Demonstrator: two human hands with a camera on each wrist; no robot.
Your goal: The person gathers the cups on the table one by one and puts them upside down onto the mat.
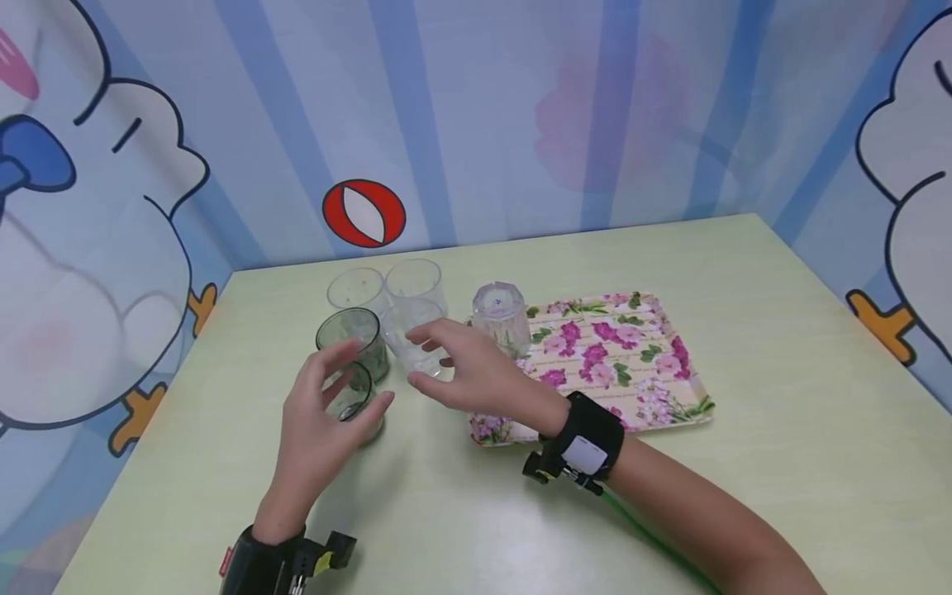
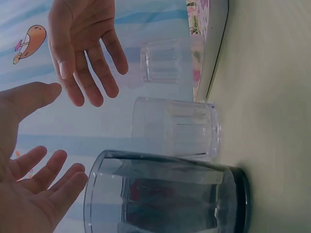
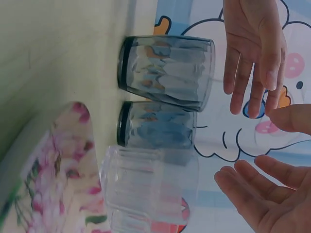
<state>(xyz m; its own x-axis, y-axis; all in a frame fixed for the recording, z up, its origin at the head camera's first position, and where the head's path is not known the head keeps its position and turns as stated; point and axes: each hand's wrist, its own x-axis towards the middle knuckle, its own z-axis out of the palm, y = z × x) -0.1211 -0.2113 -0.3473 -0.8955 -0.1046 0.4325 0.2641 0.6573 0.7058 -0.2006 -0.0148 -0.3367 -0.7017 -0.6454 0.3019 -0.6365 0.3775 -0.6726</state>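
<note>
Two grey-tinted glasses stand upright one behind the other, the front one [image 3: 165,73] nearer me and the second [image 1: 357,335] behind. My left hand [image 1: 320,434] hovers by the front grey glass, fingers loosely curved, apart from it in the left wrist view. My right hand [image 1: 483,372] hangs beside the nearest clear glass [image 2: 175,128], fingers relaxed and holding nothing. Two more clear glasses, one at left [image 1: 355,289] and one at right [image 1: 414,277], stand behind. Another clear glass [image 1: 500,314], seemingly upside down, is at the left end of a floral tray [image 1: 595,364].
The pale tabletop [image 1: 476,512] meets a cartoon-printed backdrop [image 1: 491,107] at the back and sides. Each wrist wears a black strap with a small camera; a green cable [image 1: 654,541] runs along the right forearm.
</note>
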